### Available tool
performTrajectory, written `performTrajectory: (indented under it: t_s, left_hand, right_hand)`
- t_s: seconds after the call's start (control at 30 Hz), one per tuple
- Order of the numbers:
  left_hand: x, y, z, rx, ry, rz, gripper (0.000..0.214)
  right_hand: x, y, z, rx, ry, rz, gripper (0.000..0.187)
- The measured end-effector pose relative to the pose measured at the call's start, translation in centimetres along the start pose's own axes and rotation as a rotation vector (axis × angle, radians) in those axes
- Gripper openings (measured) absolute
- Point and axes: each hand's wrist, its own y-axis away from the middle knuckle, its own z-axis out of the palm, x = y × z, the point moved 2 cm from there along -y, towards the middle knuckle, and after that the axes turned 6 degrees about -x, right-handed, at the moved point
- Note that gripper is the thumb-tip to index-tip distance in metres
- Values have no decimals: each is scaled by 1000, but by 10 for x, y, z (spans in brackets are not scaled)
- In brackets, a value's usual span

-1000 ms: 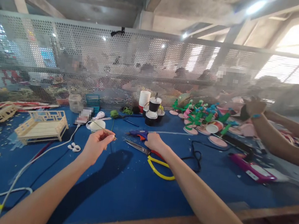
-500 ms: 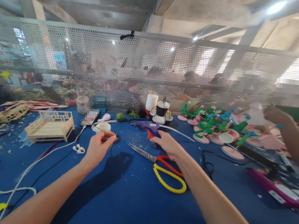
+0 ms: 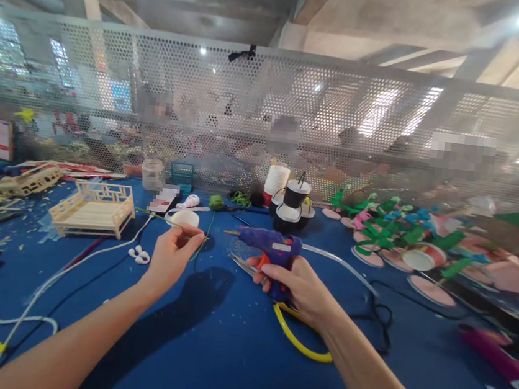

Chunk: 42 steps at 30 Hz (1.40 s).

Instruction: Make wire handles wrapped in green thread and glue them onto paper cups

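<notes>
My right hand (image 3: 299,283) is wrapped around the grip of a blue glue gun (image 3: 263,240), its fingers at the orange trigger. The nozzle points left, toward my left hand (image 3: 173,253). A clear glue stick (image 3: 345,263) trails from the back of the gun. The left thumb and fingers pinch a thin stick (image 3: 158,215) with green yarn (image 3: 208,229) by its tip; the yarn runs up to a green ball (image 3: 216,201). Under the right hand lie scissors (image 3: 301,344) with a yellow handle, partly hidden. A white cup (image 3: 185,217) sits behind the left hand.
A small wooden bed frame (image 3: 96,210) stands at left, with a white cable (image 3: 78,261) beside it. Black-and-white little buckets (image 3: 287,218) and stacked cups (image 3: 276,181) stand at the back. Green craft plants on pink discs (image 3: 431,290) crowd the right. A perforated screen (image 3: 250,112) closes the far side.
My right hand has lifted the glue gun off the table and brought it nearer, over the scissors. My left hand keeps its pinch. The view has swung slightly left.
</notes>
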Motion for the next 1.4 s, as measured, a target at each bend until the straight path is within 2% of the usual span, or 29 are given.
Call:
performTrajectory:
  t_s: [0.13, 0.3, 0.57, 0.73, 1.0, 1.4]
  left_hand:
    - [2, 1, 1, 17, 26, 10, 20]
    - [4, 2, 1, 47, -14, 46, 17]
    - [2, 4, 2, 14, -33, 52, 15]
    - [3, 5, 4, 8, -22, 38, 15]
    - [-1, 4, 5, 5, 4, 24, 16]
    - [-1, 5, 4, -14, -102, 57, 16]
  right_hand:
    - [0, 3, 12, 86, 105, -38, 18]
    - [0, 5, 20, 136, 126, 6, 19]
    - [5, 7, 24, 213, 159, 95, 24]
    - [4, 7, 25, 207, 224, 29, 23]
    - [0, 7, 26, 193, 264, 15, 24]
    - [1, 6, 26, 211, 315, 77, 27]
